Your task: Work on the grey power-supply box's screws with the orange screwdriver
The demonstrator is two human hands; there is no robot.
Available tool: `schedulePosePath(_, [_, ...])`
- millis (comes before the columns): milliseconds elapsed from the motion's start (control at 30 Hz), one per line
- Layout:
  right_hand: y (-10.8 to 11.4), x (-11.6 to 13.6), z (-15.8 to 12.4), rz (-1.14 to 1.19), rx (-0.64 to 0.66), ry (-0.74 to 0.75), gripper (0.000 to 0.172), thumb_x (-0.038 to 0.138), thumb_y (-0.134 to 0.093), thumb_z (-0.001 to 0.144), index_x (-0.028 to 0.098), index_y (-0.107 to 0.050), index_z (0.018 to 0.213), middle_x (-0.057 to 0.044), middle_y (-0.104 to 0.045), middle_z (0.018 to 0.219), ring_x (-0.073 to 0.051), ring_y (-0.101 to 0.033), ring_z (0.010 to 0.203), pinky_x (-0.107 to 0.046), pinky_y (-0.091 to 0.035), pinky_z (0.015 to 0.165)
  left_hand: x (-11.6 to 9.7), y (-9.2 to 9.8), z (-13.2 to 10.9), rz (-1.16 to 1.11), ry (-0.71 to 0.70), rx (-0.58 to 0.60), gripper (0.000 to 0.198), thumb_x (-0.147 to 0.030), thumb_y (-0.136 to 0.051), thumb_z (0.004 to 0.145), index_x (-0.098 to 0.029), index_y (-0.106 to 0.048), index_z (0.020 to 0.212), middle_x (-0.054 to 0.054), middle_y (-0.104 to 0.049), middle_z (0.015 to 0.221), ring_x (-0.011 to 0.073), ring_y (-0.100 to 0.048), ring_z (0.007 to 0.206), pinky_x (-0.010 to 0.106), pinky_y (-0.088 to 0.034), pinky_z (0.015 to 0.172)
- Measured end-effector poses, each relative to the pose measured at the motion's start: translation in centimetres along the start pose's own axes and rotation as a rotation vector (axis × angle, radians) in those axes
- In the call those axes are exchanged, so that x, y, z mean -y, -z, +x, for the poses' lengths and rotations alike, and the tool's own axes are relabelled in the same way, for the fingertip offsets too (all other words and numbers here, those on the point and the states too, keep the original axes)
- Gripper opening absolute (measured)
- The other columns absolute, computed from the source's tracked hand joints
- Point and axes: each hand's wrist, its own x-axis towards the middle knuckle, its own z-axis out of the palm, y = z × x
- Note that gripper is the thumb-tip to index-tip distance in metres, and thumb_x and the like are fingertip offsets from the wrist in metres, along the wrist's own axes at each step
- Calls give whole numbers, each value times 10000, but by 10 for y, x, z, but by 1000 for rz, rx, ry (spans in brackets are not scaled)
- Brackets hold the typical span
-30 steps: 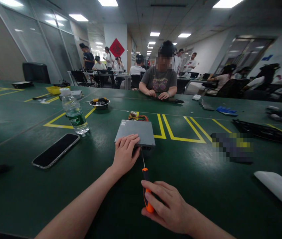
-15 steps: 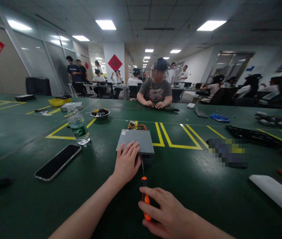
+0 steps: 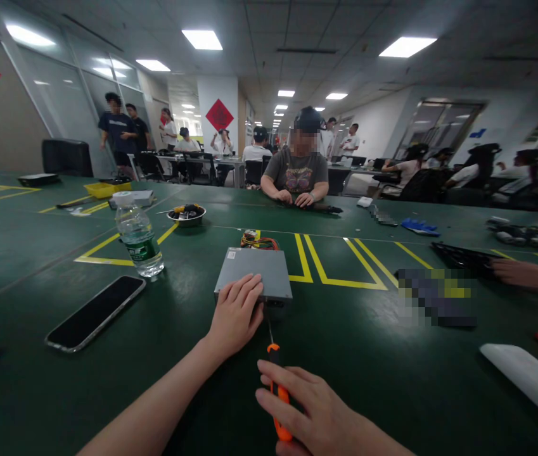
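Note:
A grey metal computer power supply (image 3: 254,266) lies on the green table, with a bundle of coloured cables (image 3: 260,240) at its far side. My left hand (image 3: 236,311) grips its near left edge, fingers on the top cover and thumb against the near face. In my right hand (image 3: 304,402) is a screwdriver (image 3: 279,392) with an orange and black handle, held between thumb and fingers. Its thin shaft points away from me to the near face of the power supply, below my left thumb. Whether the tip touches a screw I cannot tell.
To the left are a phone (image 3: 96,313), a water bottle (image 3: 139,239) and a metal bowl (image 3: 187,215) of tools. A white object (image 3: 525,380) lies at right, near another person's hand (image 3: 525,277) on a black panel. Someone sits opposite (image 3: 296,171).
The power supply, both my hands and the screwdriver sit slightly lower and further left in view. At right, another person's hand has reached further in, onto the black panel.

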Motion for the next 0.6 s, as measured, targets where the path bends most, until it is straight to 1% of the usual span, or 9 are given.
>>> schedulePosePath(67, [-3,1,2,-8,-34,21,349,373,-341,926,125,-526,1085,-164,-625,1085,-165,-629,866,-287,-505,745,1,-1,-1,-7,9,6,324,-209,-454,842,-199,-478,1165,70,-509,1288,219,-430,1205,405,-318,962])
schedulePosePath(167, [-14,2,2,-6,-108,39,301,368,-417,906,115,-562,977,-144,-658,1014,-138,-633,690,-273,-504,650,0,-1,-1,-13,22,5,315,-213,-448,848,-198,-475,1162,69,-506,1292,216,-428,1206,405,-304,969])
schedulePosePath(233, [-20,2,1,5,-157,33,259,362,-456,892,127,-564,886,-134,-670,983,-132,-634,681,-264,-497,642,0,-1,-1,-14,25,8,313,-215,-448,849,-198,-473,1161,69,-502,1296,216,-422,1211,405,-298,972])
schedulePosePath(300, [-22,2,0,21,-191,5,287,395,-436,896,139,-552,843,-130,-674,967,-143,-642,749,-265,-496,689,-1,-1,-1,-16,29,8,310,-219,-447,851,-196,-472,1158,70,-502,1296,215,-420,1213,404,-297,971])
schedulePosePath(367, [-20,3,1,48,-158,-34,340,434,-394,903,130,-546,887,-135,-665,992,-158,-636,825,-274,-492,743,-1,-1,-1,-17,32,6,303,-226,-445,853,-193,-472,1153,69,-503,1295,214,-420,1212,401,-296,968])
schedulePosePath(433, [-17,5,3,62,-72,-52,342,417,-399,899,118,-535,994,-138,-643,1044,-167,-624,872,-276,-486,761,-1,-1,-1,-17,33,5,297,-230,-444,854,-190,-472,1148,65,-504,1293,213,-422,1209,397,-294,967])
schedulePosePath(500, [-16,7,4,42,-1,-41,312,374,-437,888,140,-519,1076,-130,-623,1085,-165,-622,856,-282,-484,747,-2,-1,-1,-16,34,-2,291,-228,-447,853,-187,-474,1140,60,-509,1288,212,-424,1205,393,-295,965])
schedulePosePath(533, [-17,7,4,27,10,-34,305,370,-448,885,156,-519,1091,-124,-621,1088,-162,-624,824,-288,-484,732,-2,-1,-1,-16,33,-7,288,-227,-449,852,-187,-475,1136,58,-514,1284,211,-426,1202,391,-295,964])
schedulePosePath(600, [-21,8,4,11,-17,-10,294,389,-453,884,166,-537,1057,-117,-626,1075,-150,-623,740,-298,-484,698,-2,0,-1,-14,31,-19,284,-227,-448,853,-188,-476,1133,56,-523,1273,210,-434,1193,389,-297,959])
